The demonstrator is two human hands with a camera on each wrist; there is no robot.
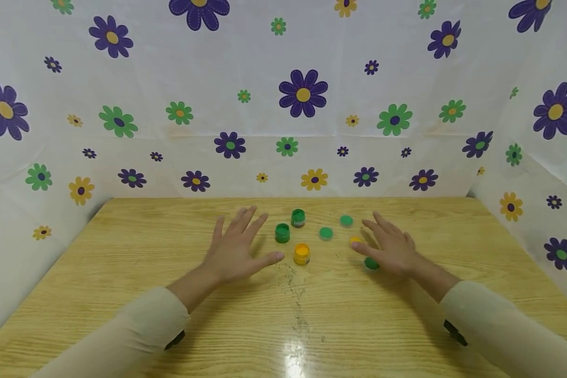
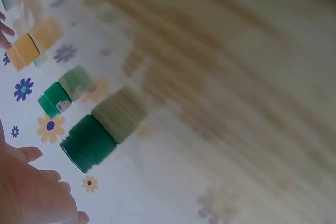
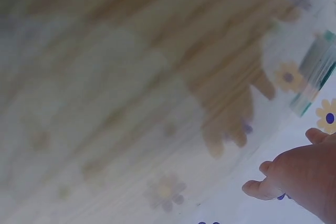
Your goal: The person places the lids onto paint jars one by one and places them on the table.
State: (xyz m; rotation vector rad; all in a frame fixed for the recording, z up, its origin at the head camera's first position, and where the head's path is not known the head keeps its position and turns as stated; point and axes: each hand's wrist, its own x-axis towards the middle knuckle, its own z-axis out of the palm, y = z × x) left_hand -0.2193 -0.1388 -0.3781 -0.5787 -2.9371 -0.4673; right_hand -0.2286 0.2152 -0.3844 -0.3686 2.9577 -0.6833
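Observation:
Three small open paint jars stand mid-table: a green jar (image 1: 298, 218) at the back, another green jar (image 1: 282, 233) in front of it, and a yellow jar (image 1: 302, 254) nearest me. My left hand (image 1: 233, 252) is beside them on the left, fingers spread and holding nothing, its thumb pointing at the yellow jar. To their right lie two light green lids (image 1: 326, 233). My right hand (image 1: 389, 245), fingers extended, overlaps a yellow lid (image 1: 356, 240) and a dark green round piece (image 1: 371, 263), both partly hidden. The left wrist view shows the nearer green jar (image 2: 89, 142) beside the left hand (image 2: 34, 190).
The wood-grain table (image 1: 146, 236) is glossy and reflects the jars. Dark specks (image 1: 295, 294) trail down it in front of the yellow jar. A white flowered cloth (image 1: 264, 115) hangs behind the table and along both sides.

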